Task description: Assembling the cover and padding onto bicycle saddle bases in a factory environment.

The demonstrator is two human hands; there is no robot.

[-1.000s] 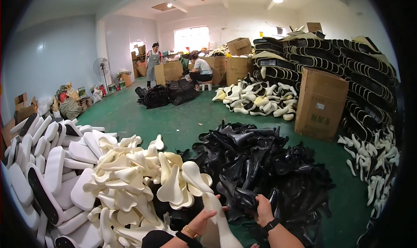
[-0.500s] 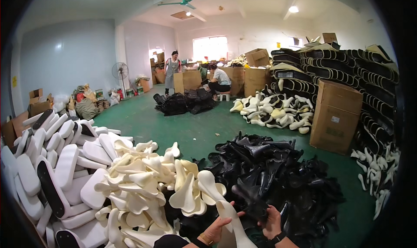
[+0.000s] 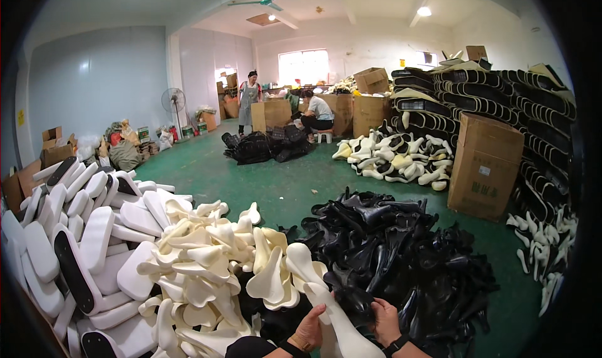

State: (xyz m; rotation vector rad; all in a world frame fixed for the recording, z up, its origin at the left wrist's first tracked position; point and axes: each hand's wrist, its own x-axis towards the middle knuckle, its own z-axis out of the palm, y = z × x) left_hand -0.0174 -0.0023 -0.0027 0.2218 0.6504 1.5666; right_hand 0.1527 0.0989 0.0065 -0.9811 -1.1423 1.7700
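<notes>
Both hands [image 3: 307,330] low in front, near but apart, fingers curled inward.

The left hand [image 3: 308,328] wears a gold bracelet [image 3: 300,342] and black band [image 3: 293,349]; the right hand [image 3: 385,321], a black strap [image 3: 396,344].

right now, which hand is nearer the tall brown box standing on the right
Right. The right hand, holding a black shell, is in front of the box and to its left; the left hand, holding a cream pad, is farther left.
</notes>
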